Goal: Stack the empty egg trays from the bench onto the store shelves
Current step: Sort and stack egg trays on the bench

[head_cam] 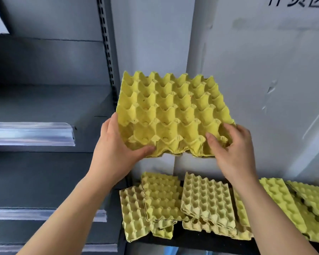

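A yellow egg tray [170, 111] is held up in the air in front of the white wall, cups facing me. My left hand [116, 150] grips its near left corner, thumb on top. My right hand [232, 151] grips the near right corner, fingers curled over the rim. Below lies a dark bench [191, 241] with several more yellow egg trays [206, 201] lying loosely and overlapping. The grey store shelves [50, 107] stand to the left of the held tray.
The shelf unit has a slotted upright post [108, 52] and clear plastic price rails [31, 133] along the shelf fronts. A white wall [256, 80] with a corner pillar rises behind the bench. Lower shelves [44, 183] continue beneath.
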A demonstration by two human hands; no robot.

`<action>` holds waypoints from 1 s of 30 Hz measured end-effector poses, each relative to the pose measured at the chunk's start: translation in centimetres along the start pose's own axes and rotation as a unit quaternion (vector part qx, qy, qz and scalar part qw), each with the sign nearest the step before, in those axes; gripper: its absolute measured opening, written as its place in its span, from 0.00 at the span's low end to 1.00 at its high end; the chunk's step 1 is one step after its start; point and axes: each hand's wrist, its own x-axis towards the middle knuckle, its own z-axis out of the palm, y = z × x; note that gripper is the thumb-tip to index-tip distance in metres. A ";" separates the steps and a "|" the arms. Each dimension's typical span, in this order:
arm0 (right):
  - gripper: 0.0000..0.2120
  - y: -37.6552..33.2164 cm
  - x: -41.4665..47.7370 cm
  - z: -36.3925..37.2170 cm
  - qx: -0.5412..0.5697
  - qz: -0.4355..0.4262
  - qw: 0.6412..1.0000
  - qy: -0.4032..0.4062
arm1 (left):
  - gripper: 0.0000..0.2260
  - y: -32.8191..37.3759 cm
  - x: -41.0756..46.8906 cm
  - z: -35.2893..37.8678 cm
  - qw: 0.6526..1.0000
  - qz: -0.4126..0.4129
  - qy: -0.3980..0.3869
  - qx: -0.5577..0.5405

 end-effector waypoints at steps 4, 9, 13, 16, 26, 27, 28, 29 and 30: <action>0.29 -5.3 0.9 1.0 0.021 -0.036 0.999 0.001 | 0.38 -0.1 0.9 -5.0 0.999 0.001 0.039 -0.004; 0.30 -11.4 2.8 4.5 0.040 -0.071 0.996 -0.026 | 0.36 -2.2 2.8 -11.0 0.997 -0.035 0.072 0.009; 0.30 -16.0 4.2 8.2 0.037 -0.096 0.992 -0.067 | 0.41 -4.5 4.9 -15.2 0.993 -0.062 0.095 0.029; 0.29 -19.2 4.6 11.0 0.027 -0.111 0.988 -0.102 | 0.45 -6.8 6.2 -17.9 0.988 -0.091 0.116 0.043; 0.22 -26.3 2.4 18.1 -0.049 -0.142 0.982 -0.114 | 0.26 -13.3 8.9 -24.9 0.990 -0.107 0.089 -0.018; 0.22 -26.8 2.0 18.5 -0.054 -0.142 0.982 -0.113 | 0.25 -14.1 9.3 -25.5 0.991 -0.107 0.080 -0.022; 0.22 -27.4 1.6 19.0 -0.059 -0.142 0.982 -0.110 | 0.25 -15.0 9.8 -26.1 0.992 -0.106 0.070 -0.023; 0.22 -27.9 1.2 19.6 -0.064 -0.139 0.982 -0.107 | 0.25 -15.8 10.2 -26.7 0.992 -0.105 0.059 -0.025; 0.23 -28.3 0.7 20.1 -0.067 -0.133 0.983 -0.104 | 0.25 -16.3 10.5 -27.2 0.993 -0.106 0.047 -0.028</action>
